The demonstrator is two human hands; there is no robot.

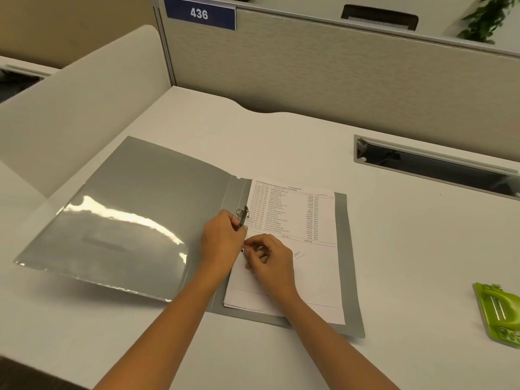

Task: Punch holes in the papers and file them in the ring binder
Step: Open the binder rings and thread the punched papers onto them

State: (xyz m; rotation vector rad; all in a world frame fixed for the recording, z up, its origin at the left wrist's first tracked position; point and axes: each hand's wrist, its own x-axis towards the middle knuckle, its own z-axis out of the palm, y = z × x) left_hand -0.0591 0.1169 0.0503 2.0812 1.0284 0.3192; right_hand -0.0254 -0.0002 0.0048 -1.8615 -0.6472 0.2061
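On the white desk (pixel 281 142) the grey binder (pixel 349 277) lies open. Its left cover (pixel 126 209), faced with a shiny clear pocket, is spread out towards the left. At the spine the left hand (pixel 222 243) has thumb and fingers curled on the metal rings (pixel 242 213), gripping the clasp just below the upper ring. Just beside it the right hand (pixel 270 263) rests on the papers (pixel 298 218), fingers curled, tips at the sheets' left edge by the spine. Whether it pinches a sheet I cannot tell. The papers lie stacked on the binder's right half, a printed table uppermost, left edge against the rings. Further right, a cable slot (pixel 433 167) is set in the desk near the back. Well apart from the binder, at the desk's right edge, lies a green punch (pixel 498 313).
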